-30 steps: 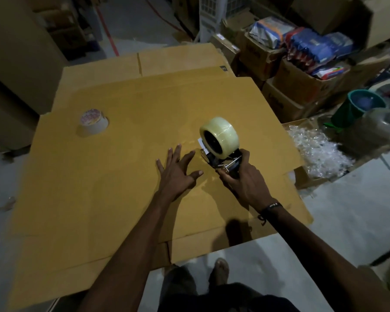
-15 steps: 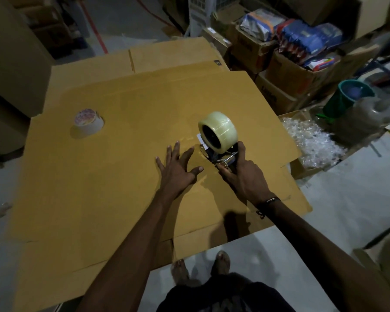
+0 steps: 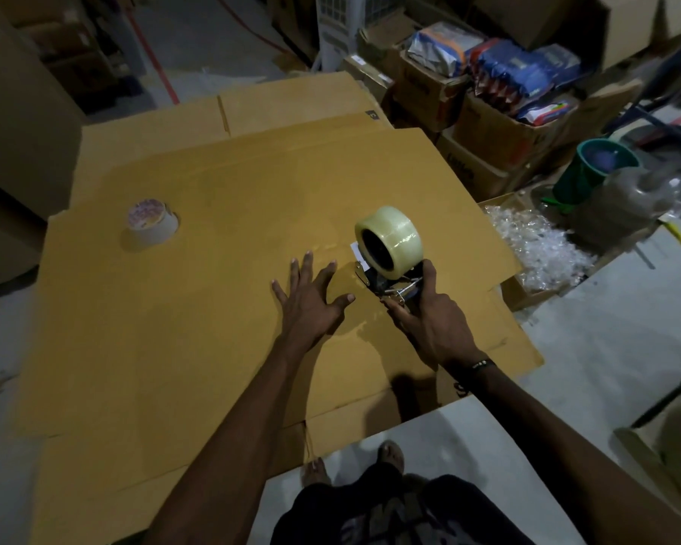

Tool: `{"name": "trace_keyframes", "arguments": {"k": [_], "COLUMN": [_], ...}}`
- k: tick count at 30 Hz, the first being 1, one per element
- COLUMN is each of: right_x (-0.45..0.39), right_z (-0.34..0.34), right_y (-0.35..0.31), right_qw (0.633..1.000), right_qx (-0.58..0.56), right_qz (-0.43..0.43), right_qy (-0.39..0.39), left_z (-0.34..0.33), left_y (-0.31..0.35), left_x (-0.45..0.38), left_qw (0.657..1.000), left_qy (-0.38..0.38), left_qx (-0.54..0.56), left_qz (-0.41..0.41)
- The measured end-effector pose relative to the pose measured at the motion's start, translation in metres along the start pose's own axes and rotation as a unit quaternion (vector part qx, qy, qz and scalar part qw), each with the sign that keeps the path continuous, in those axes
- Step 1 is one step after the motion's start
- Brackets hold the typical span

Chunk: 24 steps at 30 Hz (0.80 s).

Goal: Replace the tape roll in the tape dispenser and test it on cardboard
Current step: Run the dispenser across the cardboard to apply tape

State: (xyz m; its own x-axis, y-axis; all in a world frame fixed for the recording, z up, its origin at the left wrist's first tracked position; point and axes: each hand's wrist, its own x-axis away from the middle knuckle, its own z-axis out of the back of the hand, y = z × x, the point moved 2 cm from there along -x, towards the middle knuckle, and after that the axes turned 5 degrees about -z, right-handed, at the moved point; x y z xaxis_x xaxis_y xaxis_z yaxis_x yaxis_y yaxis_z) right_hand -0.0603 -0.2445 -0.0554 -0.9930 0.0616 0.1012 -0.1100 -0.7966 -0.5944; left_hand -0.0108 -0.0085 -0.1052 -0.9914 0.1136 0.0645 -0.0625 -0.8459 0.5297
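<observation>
Item: your bare feet, on the grey floor at the near edge of the cardboard.

Item: your left hand, released, palm down, fingers spread flat on the cardboard; it gripped nothing.

Item: your right hand, just right of the left, clenched around the handle of the tape dispenser, a dark band at its wrist.

Item: the tape dispenser, its front end down on the cardboard just beyond your left thumb, between the two hands.

Item: clear tape roll, seated on the dispenser, just beyond your right hand and standing on edge, its core facing left.

Item: second tape roll, white with a printed top, flat on the cardboard well left of and beyond your left hand.

Item: open box of clear plastic bits, right of your right hand, off the cardboard.

Item: green bucket, farther right and beyond.

Item: cartons holding packaged goods, far beyond your right hand.
</observation>
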Motion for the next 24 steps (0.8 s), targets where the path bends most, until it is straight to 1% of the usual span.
{"name": "trace_keyframes", "arguments": {"k": [5,11,17,21,24], "right_x": [0.024,0.067,0.065,0.069,0.07], "right_z": [0.006,0.015,0.025,0.028,0.028], "right_y": [0.026,0.061,0.047,0.044,0.045], "right_qw": [0.999,0.999,1.0,1.0,1.0], "right_qx": [0.012,0.002,0.001,0.006,-0.003], "right_qz": [-0.036,-0.053,-0.031,-0.026,-0.021], "right_qy": [-0.009,-0.007,-0.007,0.004,0.002], "left_z": [0.001,0.0,-0.005,-0.024,-0.036], "left_y": [0.003,0.003,0.014,0.033,0.042], "left_x": [0.001,0.003,0.013,0.046,0.066], "left_qw": [1.0,1.0,0.999,0.999,0.998], "left_qy": [-0.012,-0.007,-0.007,-0.005,-0.006], "left_qx": [-0.006,-0.01,-0.044,-0.047,-0.045], "left_qz": [0.009,0.01,0.027,0.022,0.035]}}
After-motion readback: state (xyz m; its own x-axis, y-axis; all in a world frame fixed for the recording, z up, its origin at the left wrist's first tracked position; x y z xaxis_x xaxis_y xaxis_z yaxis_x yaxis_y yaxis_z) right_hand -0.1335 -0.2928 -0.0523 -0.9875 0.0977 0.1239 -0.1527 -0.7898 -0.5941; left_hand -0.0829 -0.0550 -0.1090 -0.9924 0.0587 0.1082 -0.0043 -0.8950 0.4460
